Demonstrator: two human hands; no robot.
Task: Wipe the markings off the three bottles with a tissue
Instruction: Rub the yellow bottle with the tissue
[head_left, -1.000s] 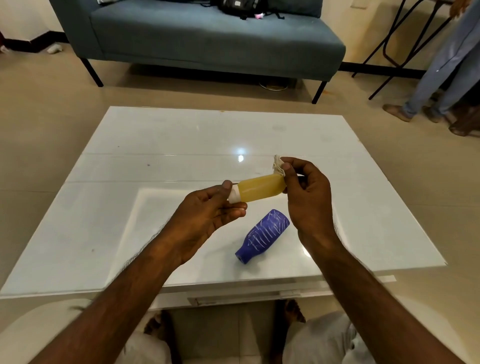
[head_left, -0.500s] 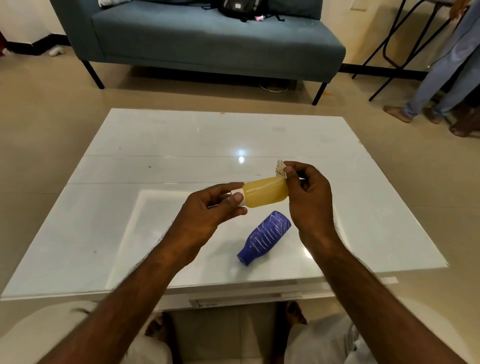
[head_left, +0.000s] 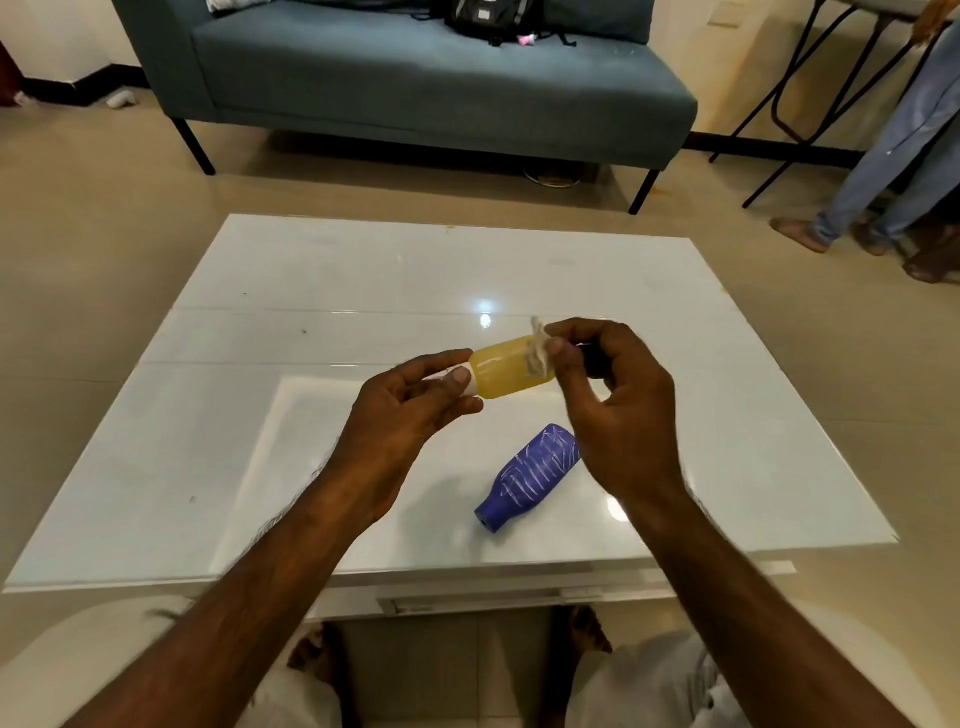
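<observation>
Over the glossy white table (head_left: 363, 270) I see the left hand (head_left: 400, 415) pinching the yellow bottle (head_left: 506, 371) by its cap while the right hand (head_left: 618, 410) presses a tissue (head_left: 537, 353) against its far end, the marked blue bottle (head_left: 530, 475) lying below.

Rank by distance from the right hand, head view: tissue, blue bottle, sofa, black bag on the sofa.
1. tissue: pinched in the right hand, against the yellow bottle.
2. blue bottle: lying on the table, just below the hand.
3. sofa: beyond the table.
4. black bag: on the sofa's back part.
</observation>
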